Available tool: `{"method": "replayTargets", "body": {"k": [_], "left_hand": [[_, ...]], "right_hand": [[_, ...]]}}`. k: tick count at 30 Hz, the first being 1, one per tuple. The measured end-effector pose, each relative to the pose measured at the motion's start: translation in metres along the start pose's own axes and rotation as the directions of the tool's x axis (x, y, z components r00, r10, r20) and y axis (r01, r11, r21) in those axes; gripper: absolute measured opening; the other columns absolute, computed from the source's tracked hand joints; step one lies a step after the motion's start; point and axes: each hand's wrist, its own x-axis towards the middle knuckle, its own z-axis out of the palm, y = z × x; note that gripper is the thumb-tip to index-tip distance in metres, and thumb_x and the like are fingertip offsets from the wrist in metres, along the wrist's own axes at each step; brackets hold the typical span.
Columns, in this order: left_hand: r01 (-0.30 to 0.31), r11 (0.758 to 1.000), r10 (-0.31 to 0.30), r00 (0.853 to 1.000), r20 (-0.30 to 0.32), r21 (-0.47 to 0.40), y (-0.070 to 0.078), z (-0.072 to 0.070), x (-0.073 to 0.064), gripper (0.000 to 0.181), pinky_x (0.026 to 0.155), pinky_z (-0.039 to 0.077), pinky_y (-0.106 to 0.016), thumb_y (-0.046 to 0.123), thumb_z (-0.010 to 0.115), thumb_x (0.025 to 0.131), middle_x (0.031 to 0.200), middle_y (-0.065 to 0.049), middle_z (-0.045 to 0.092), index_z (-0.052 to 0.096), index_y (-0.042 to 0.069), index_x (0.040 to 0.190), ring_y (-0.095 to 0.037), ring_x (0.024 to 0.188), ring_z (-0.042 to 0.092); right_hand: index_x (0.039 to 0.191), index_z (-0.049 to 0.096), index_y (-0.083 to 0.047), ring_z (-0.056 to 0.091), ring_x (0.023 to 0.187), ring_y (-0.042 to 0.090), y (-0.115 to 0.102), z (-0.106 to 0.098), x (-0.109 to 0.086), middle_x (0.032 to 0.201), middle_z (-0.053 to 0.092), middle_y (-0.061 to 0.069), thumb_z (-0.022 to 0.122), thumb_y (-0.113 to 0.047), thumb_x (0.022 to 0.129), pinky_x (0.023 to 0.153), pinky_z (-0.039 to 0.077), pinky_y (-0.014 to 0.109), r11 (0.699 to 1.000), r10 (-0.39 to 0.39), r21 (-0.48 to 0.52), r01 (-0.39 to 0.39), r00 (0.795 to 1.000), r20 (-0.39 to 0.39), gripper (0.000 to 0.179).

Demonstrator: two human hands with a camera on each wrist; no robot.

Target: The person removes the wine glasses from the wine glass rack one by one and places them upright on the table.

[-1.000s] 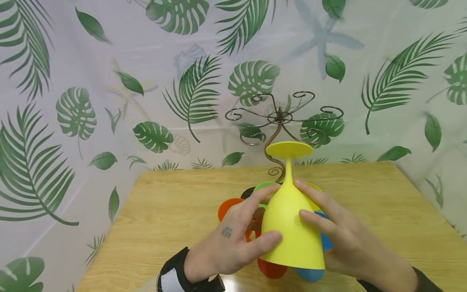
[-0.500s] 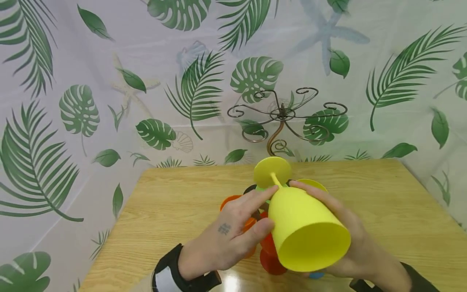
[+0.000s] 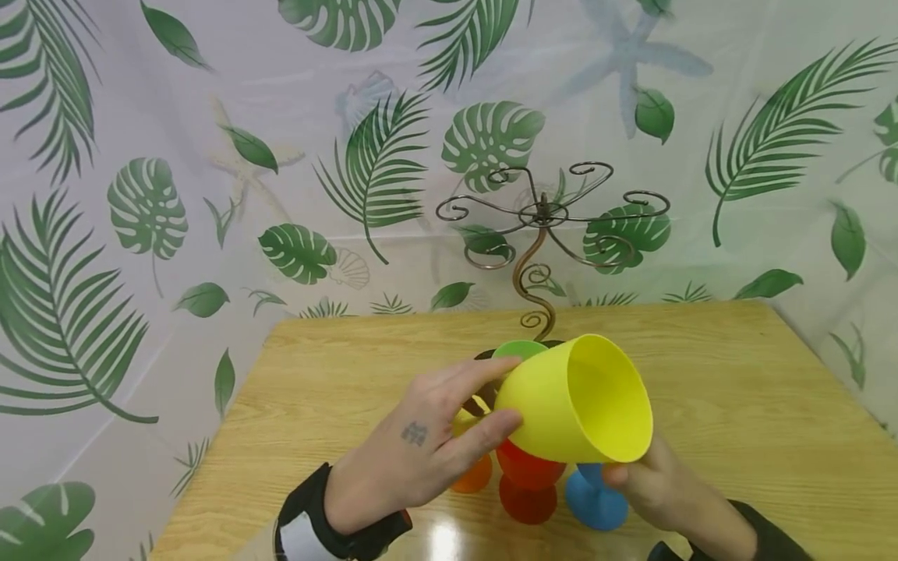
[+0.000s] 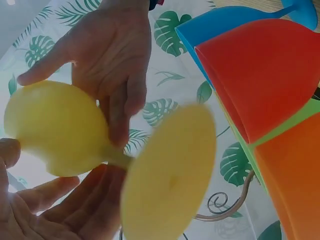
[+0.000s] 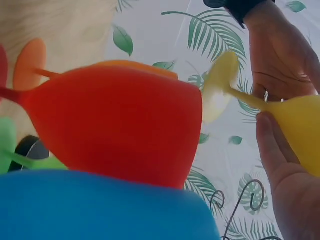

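Both hands hold a yellow plastic goblet [image 3: 536,409], tilted on its side with its mouth turned right and its foot hidden behind the left hand in the head view. My left hand [image 3: 421,444] grips the left part of the bowl between thumb and fingers. From below right, my right hand [image 3: 659,487] holds it, most of its fingers hidden by the bowl. In the left wrist view the goblet's foot [image 4: 170,172] and short stem show. Under and behind it on the table stand a red goblet [image 3: 528,499], a blue goblet [image 3: 596,499], an orange goblet [image 3: 471,475] and a green goblet [image 3: 517,350].
A bronze-coloured metal stand [image 3: 533,288] with several curled wire arms rises behind the goblets, its base hidden. Wood-grain tabletop [image 3: 337,374] spreads to both sides. Leaf-patterned cloth [image 3: 393,273] hangs at the back and left.
The yellow goblet was upside down with its foot on top; it has been tipped over until its mouth points right and slightly up. My right hand has shifted lower, beneath the bowl.
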Motion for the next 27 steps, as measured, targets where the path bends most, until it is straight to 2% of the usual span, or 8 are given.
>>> {"method": "replayTargets", "body": {"k": [4,6,8,11,14,18,23,27], "left_hand": [[0.012,1.000,-0.012,1.000,-0.003,-0.021,-0.002,-0.001,-0.007,0.041,0.080,0.059,-0.022,0.024,0.057,0.106,0.122,0.000,0.067,0.054,0.013,0.145,-0.007,0.097,0.065],[0.000,1.000,0.000,1.000,-0.018,-0.027,-0.005,-0.001,-0.012,0.041,0.079,0.059,-0.023,0.023,0.056,0.106,0.122,-0.002,0.068,0.053,0.012,0.145,-0.009,0.098,0.066],[-0.014,1.000,0.013,0.999,-0.041,-0.017,-0.009,-0.001,-0.018,0.041,0.079,0.060,-0.023,0.022,0.055,0.105,0.123,-0.004,0.068,0.053,0.011,0.145,-0.011,0.100,0.067],[-0.030,0.999,0.031,0.996,-0.082,0.015,-0.014,-0.001,-0.026,0.042,0.080,0.059,-0.024,0.018,0.054,0.103,0.125,-0.005,0.067,0.052,0.009,0.144,-0.013,0.103,0.067],[-0.050,0.998,0.055,0.992,-0.111,0.050,-0.017,-0.002,-0.032,0.044,0.083,0.059,-0.026,0.013,0.055,0.100,0.128,-0.007,0.066,0.051,0.008,0.144,-0.014,0.104,0.067],[-0.056,0.997,0.063,0.991,-0.120,0.058,-0.020,-0.004,-0.037,0.044,0.086,0.058,-0.030,0.012,0.055,0.100,0.130,-0.006,0.065,0.051,0.010,0.144,-0.013,0.104,0.064],[-0.082,0.995,0.088,0.988,-0.129,0.053,-0.025,-0.001,-0.042,0.046,0.089,0.056,-0.031,0.012,0.057,0.099,0.134,-0.005,0.062,0.049,0.010,0.144,-0.015,0.107,0.061],[-0.073,0.996,0.079,0.990,-0.119,0.051,-0.031,0.001,-0.049,0.060,0.095,0.055,-0.036,0.007,0.059,0.094,0.137,-0.006,0.061,0.041,0.010,0.152,-0.018,0.111,0.062]], "right_hand": [[0.143,0.049,-0.009,0.060,0.110,0.008,-0.002,0.002,0.000,0.125,0.063,-0.006,0.038,-0.040,0.110,0.094,0.052,0.026,0.993,0.119,-0.020,-0.120,0.993,-0.010,0.046],[0.144,0.048,-0.010,0.060,0.112,0.010,-0.005,0.006,0.004,0.127,0.063,-0.005,0.040,-0.043,0.109,0.095,0.053,0.028,0.981,0.195,-0.013,-0.195,0.981,-0.021,0.049],[0.142,0.048,-0.005,0.061,0.110,0.013,-0.007,0.011,0.010,0.125,0.065,-0.001,0.042,-0.044,0.108,0.094,0.055,0.032,0.970,0.243,-0.013,-0.243,0.970,-0.021,0.052],[0.139,0.050,0.000,0.063,0.105,0.017,-0.009,0.017,0.020,0.122,0.066,0.005,0.047,-0.041,0.108,0.092,0.056,0.034,0.955,0.284,-0.077,-0.285,0.958,-0.023,0.051],[0.136,0.052,-0.002,0.063,0.099,0.018,-0.009,0.022,0.026,0.117,0.066,0.007,0.053,-0.036,0.107,0.088,0.057,0.034,0.938,0.308,-0.156,-0.308,0.951,-0.026,0.044],[0.140,0.050,-0.009,0.062,0.104,0.019,-0.005,0.028,0.029,0.122,0.063,0.008,0.064,-0.025,0.103,0.091,0.056,0.033,0.913,0.334,-0.233,-0.334,0.942,-0.043,0.043],[0.152,0.029,-0.014,0.062,0.110,0.017,0.002,0.033,0.028,0.133,0.061,0.004,0.075,-0.011,0.091,0.097,0.055,0.032,0.870,0.307,-0.394,-0.297,0.951,-0.040,0.077],[0.155,0.019,-0.012,0.062,0.109,0.015,0.005,0.037,0.026,0.132,0.061,0.002,0.083,-0.012,0.084,0.095,0.055,0.033,0.810,0.281,-0.528,-0.256,0.959,-0.033,0.096]]}}
